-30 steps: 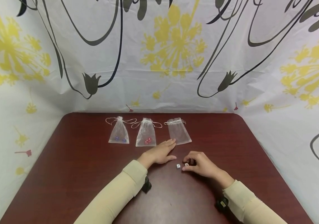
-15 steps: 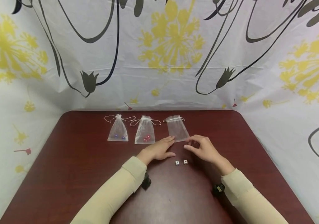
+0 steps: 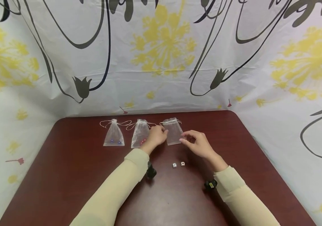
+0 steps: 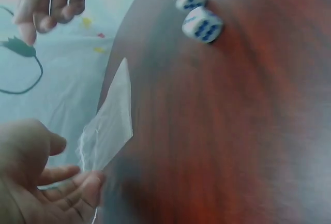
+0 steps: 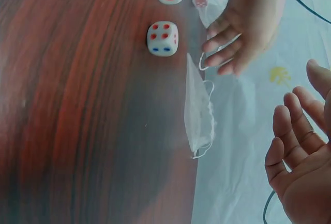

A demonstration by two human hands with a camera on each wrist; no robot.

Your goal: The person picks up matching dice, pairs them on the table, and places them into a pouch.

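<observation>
A sheer white drawstring pouch [image 3: 173, 133] lies flat between my hands. My left hand [image 3: 157, 135] is at its left edge, partly over the middle pouch [image 3: 138, 135], which has red dice inside. In the right wrist view its fingers [image 5: 227, 53] hang loosely bent beside the drawstring; whether they touch it I cannot tell. My right hand [image 3: 199, 143] hovers at the pouch's right edge, fingers apart and gently curved, holding nothing. Nearer to me, two white dice, a left die [image 3: 174, 165] and a right die [image 3: 182, 164], sit side by side on the table.
Farther left lies another sheer pouch [image 3: 114, 135] with blue dice in it, its cord tied. The dark red-brown table [image 3: 73, 169] ends at a patterned curtain [image 3: 149, 91] behind the pouches, and more curtain stands on both sides.
My right hand let go of the right die and moved away from me to the pouch. My left hand lifted off the table by the pouch's lower edge and moved up along its left side.
</observation>
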